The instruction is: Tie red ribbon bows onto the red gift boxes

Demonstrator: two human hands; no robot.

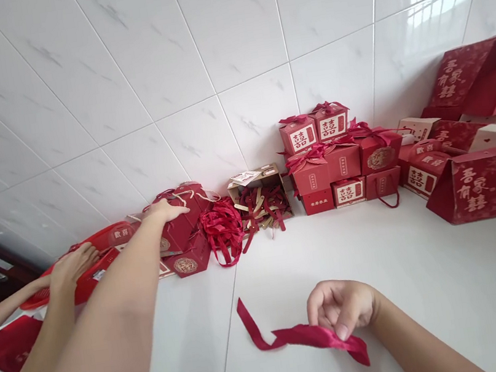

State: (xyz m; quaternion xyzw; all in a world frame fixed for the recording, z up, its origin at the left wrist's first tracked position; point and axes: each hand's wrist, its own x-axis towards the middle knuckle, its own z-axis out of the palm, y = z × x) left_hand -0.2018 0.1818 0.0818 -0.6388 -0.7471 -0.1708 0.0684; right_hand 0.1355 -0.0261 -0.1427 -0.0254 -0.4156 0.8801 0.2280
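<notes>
My right hand (343,308) is closed, pinching a dark red satin ribbon (307,334) between thumb and fingers just above the white table. One end of the ribbon trails off to the left. Stretched out across the left side, my left hand (165,212) grips the upper part of a red gift box (175,234), its fingers partly hidden behind the box. Under that box sits another red box (189,262) with a round gold emblem. Beside them lies a bundle of red ribbon (222,227).
An open carton (287,195) holds ribbon pieces and tags. Stacked red boxes (342,162) stand against the tiled wall, with larger boxes (485,184) at the right. At the left, another person's hand (76,264) rests over a red basin (41,296).
</notes>
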